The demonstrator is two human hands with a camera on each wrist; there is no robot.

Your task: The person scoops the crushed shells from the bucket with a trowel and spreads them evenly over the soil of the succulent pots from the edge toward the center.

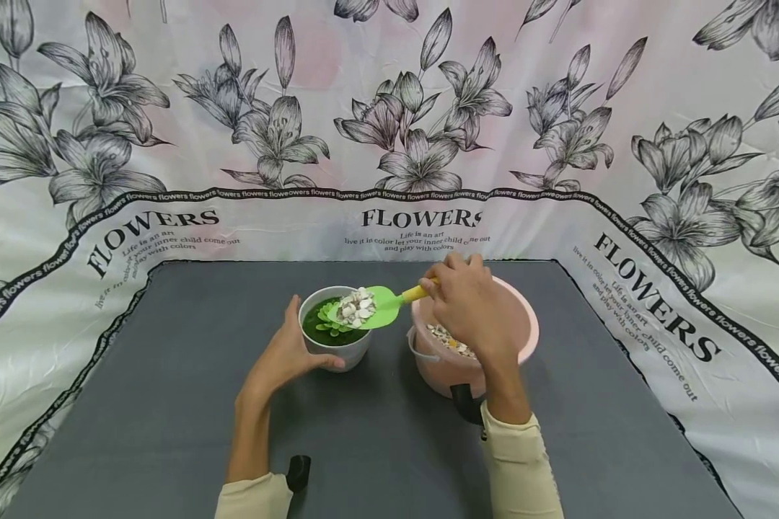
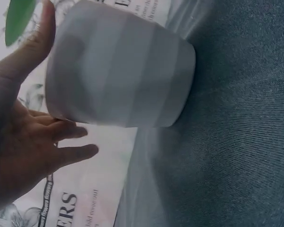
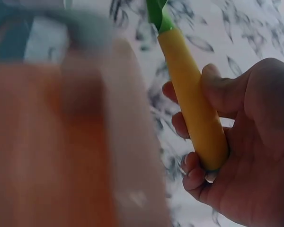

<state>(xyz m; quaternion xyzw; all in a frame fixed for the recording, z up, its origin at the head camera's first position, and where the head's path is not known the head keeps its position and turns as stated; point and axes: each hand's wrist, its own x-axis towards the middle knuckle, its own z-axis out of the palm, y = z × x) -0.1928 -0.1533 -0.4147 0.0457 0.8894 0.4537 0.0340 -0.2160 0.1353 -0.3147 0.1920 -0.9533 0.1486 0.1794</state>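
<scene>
My right hand [image 1: 464,306] grips the yellow handle [image 3: 191,99] of a small garden trowel with a green blade [image 1: 384,308]. Pale pebbles [image 1: 355,308] lie heaped on the blade, which reaches over the rim of a white flower pot [image 1: 353,353]. Inside the pot, a leafy green plant [image 1: 329,321] rises from a dark green surface, partly covered by the trowel. My left hand [image 1: 287,353] holds the pot from its left side, thumb across the near side. In the left wrist view, the pot [image 2: 118,66] stands on the cloth, some fingers spread beside it.
Right of the pot stands a pink bucket [image 1: 438,371] with a pale handle and more pebbles [image 1: 451,339] inside; my right forearm passes over it. Grey cloth [image 1: 169,404] covers the table. A flower-printed curtain [image 1: 415,94] hangs behind and along both sides.
</scene>
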